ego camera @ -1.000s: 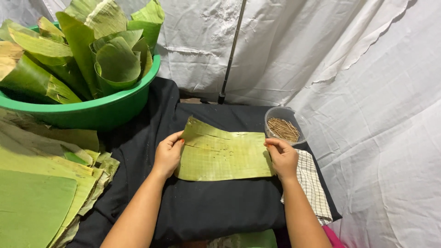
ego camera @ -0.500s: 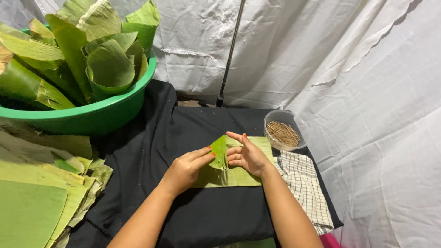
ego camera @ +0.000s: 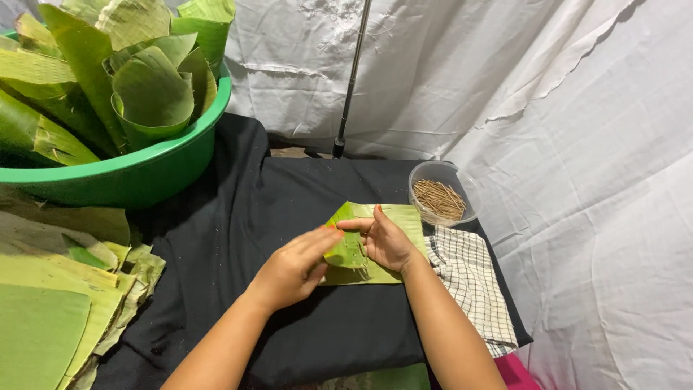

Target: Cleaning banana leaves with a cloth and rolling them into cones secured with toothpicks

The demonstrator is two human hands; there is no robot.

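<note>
A green banana leaf piece (ego camera: pixel 393 220) lies folded on the black cloth (ego camera: pixel 253 217) in the middle of the view. My left hand (ego camera: pixel 292 267) presses the folded left flap with its fingertips. My right hand (ego camera: pixel 382 242) rests on the leaf and pinches the fold with thumb and fingers. The lower part of the leaf is hidden under both hands.
A clear plastic cup of thin wooden sticks (ego camera: pixel 440 196) stands right of the leaf. A checked cloth (ego camera: pixel 469 282) lies below it. A green basin (ego camera: pixel 137 177) of rolled leaves sits at the back left. Flat leaves (ego camera: pixel 50 303) are stacked at the left. White sheets and a pole (ego camera: pixel 351 79) stand behind.
The leaf lay flat and wide between my hands a second ago. Both hands moved inward and folded it into a narrower shape, and they hold the fold now.
</note>
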